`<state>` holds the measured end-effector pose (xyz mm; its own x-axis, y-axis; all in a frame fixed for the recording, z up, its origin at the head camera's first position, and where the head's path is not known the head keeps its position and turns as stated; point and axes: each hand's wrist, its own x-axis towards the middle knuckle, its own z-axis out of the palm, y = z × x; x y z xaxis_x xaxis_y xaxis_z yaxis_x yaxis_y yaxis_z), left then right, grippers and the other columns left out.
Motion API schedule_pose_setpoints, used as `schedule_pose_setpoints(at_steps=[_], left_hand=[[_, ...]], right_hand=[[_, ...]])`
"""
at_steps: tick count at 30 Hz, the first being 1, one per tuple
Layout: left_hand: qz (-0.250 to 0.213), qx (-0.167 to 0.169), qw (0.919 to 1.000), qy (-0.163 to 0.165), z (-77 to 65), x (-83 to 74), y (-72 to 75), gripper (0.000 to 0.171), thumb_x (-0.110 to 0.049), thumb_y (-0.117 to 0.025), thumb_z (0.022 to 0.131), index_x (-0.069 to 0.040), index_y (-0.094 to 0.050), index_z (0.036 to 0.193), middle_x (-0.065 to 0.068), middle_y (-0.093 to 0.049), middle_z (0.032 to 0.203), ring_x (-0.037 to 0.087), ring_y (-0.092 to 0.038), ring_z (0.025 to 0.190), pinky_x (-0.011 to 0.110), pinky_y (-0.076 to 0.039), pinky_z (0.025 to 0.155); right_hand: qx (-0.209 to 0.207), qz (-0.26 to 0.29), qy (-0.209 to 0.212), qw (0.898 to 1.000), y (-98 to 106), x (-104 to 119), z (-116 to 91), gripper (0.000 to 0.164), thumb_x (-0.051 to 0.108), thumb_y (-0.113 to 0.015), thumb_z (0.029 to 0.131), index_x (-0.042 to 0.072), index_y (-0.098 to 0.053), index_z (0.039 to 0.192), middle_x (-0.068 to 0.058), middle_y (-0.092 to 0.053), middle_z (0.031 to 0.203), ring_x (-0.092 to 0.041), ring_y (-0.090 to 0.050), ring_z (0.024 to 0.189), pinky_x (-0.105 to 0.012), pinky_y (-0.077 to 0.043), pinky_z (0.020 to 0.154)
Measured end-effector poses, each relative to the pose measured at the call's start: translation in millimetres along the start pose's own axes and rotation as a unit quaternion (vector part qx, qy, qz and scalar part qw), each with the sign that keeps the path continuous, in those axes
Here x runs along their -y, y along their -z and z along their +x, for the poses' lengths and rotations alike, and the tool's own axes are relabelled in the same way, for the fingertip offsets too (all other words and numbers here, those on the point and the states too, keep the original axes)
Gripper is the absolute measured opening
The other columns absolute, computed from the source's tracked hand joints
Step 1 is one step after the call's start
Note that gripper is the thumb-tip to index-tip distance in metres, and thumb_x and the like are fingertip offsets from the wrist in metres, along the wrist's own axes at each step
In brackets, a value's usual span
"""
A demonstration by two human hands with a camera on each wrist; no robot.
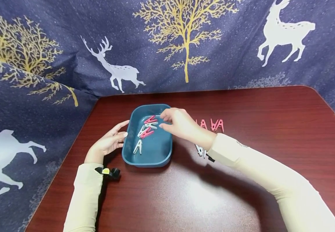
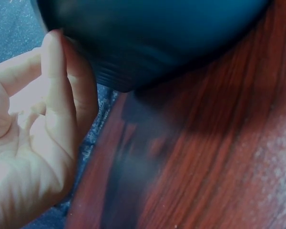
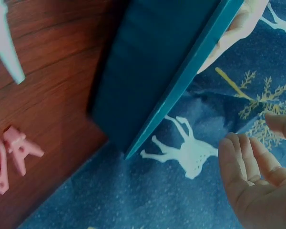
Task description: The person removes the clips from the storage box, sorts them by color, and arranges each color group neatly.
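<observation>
A blue plastic bin (image 1: 155, 161) stands on the table with several clothespins inside, among them a red clothespin (image 1: 147, 132) and a white clothespin (image 1: 137, 147). At the bin's left side, my left hand (image 1: 109, 141) rests its thumb and extended fingers against the outer wall; the left wrist view shows this hand (image 2: 38, 129) touching near the rim. Over the bin's right part hovers my right hand (image 1: 180, 124), thumb and fingers apart. In the right wrist view nothing lies between the fingers of this hand (image 3: 257, 176).
Right of the bin, red clothespins (image 1: 217, 125) and white clothespins (image 1: 200, 150) lie on the dark red wooden table (image 1: 265, 129), partly hidden by my right arm. A blue cloth (image 1: 213, 64) printed with deer and trees hangs behind the table.
</observation>
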<state>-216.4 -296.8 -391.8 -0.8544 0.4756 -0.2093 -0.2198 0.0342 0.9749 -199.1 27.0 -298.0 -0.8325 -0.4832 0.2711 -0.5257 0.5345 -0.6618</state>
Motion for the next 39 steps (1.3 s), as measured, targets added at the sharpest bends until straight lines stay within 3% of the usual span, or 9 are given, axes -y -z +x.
schedule_pose_setpoints(at_steps=[12, 23, 32, 36, 39], left_hand=[[-0.012, 0.001, 0.9999, 0.002, -0.8, -2.7, 0.4, 0.057, -0.003, -0.038, 0.101, -0.019, -0.015, 0.151, -0.002, -0.065, 0.106, 0.013, -0.067, 0.094, 0.029, -0.056, 0.078], [-0.010, -0.015, 0.9998, 0.006, -2.3, -5.3, -2.5, 0.057, -0.005, -0.041, 0.101, -0.019, -0.017, 0.151, -0.003, -0.065, 0.105, 0.010, -0.067, 0.091, 0.027, -0.056, 0.076], [-0.011, -0.009, 0.9999, 0.004, -4.1, -4.2, -3.3, 0.057, -0.005, -0.040, 0.101, -0.019, -0.016, 0.151, -0.007, -0.069, 0.099, 0.009, -0.066, 0.096, 0.028, -0.055, 0.078], [-0.005, -0.011, 0.9999, 0.009, -1.5, -4.3, -3.5, 0.058, -0.005, -0.040, 0.101, -0.018, -0.015, 0.151, -0.005, -0.066, 0.105, 0.009, -0.066, 0.096, 0.028, -0.055, 0.079], [-0.011, -0.005, 0.9999, 0.009, -0.3, -3.5, -3.8, 0.058, -0.005, -0.040, 0.101, -0.018, -0.014, 0.152, -0.004, -0.067, 0.105, 0.010, -0.066, 0.095, 0.028, -0.056, 0.078]], right_hand=[[0.031, -0.031, 0.027, 0.999, -29.4, 2.5, 25.2, 0.024, 0.012, -0.070, 0.085, 0.001, -0.066, 0.106, -0.013, -0.068, 0.103, -0.023, -0.064, 0.096, -0.030, -0.052, 0.087], [0.074, -0.027, -0.033, 0.996, -53.4, -0.8, 50.3, 0.026, 0.014, -0.069, 0.086, 0.000, -0.065, 0.107, -0.014, -0.069, 0.108, -0.022, -0.065, 0.102, -0.030, -0.051, 0.090], [0.143, -0.042, -0.078, 0.986, -76.5, 8.0, 61.0, 0.033, 0.020, -0.068, 0.087, 0.002, -0.064, 0.115, -0.009, -0.068, 0.103, -0.018, -0.062, 0.087, -0.028, -0.052, 0.079], [0.148, -0.049, -0.094, 0.983, -79.7, 4.6, 67.2, 0.032, 0.020, -0.068, 0.088, 0.003, -0.065, 0.115, -0.008, -0.068, 0.105, -0.017, -0.062, 0.088, -0.029, -0.052, 0.081], [0.144, -0.051, -0.107, 0.983, -81.6, -2.0, 72.8, 0.026, 0.019, -0.066, 0.089, 0.003, -0.066, 0.109, -0.008, -0.067, 0.097, -0.017, -0.061, 0.083, -0.027, -0.051, 0.074]])
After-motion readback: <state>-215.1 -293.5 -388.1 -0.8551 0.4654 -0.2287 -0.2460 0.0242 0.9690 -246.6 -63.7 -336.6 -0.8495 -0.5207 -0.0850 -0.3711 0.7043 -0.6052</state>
